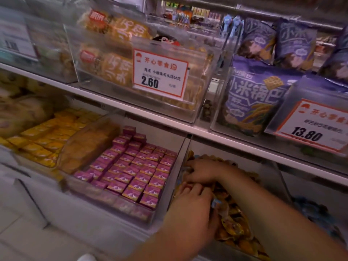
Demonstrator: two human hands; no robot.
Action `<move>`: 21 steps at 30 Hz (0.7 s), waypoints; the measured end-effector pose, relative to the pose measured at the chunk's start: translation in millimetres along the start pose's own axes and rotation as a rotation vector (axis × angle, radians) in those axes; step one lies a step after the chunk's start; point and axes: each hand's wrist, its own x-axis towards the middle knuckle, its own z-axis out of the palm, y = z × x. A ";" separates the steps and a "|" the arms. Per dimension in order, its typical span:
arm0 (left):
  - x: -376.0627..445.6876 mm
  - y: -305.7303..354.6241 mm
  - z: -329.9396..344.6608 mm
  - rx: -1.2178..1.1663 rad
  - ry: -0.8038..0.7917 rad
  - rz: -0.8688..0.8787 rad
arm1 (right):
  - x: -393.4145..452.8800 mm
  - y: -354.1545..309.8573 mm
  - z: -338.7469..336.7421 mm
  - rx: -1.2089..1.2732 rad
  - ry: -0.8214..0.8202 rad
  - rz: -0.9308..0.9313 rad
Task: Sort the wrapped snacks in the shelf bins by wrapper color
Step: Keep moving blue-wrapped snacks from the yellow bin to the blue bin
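Trouble I foresee: both my left hand [195, 206] and right hand [202, 171] are buried in the orange snacks [233, 227] of the lower bin [183, 147], fingers curled on wrappers I cannot tell apart, so blue pieces [214, 202] may stay mixed in or spill.

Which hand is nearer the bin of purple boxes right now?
Left. The left hand is in the orange snack bin, just right of the purple boxes; the right hand reaches in farther back.
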 end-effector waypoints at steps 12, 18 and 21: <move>-1.9 -2.1 -7.0 -0.061 -0.027 0.002 | -29.5 41.5 -13.7 0.258 -0.002 -0.125; -1.1 -0.6 -6.5 -0.008 -0.055 0.022 | -18.8 18.8 -18.3 0.123 -0.130 -0.059; -0.3 1.0 -4.4 -0.012 -0.047 0.004 | -8.2 1.9 -21.3 0.172 -0.205 -0.043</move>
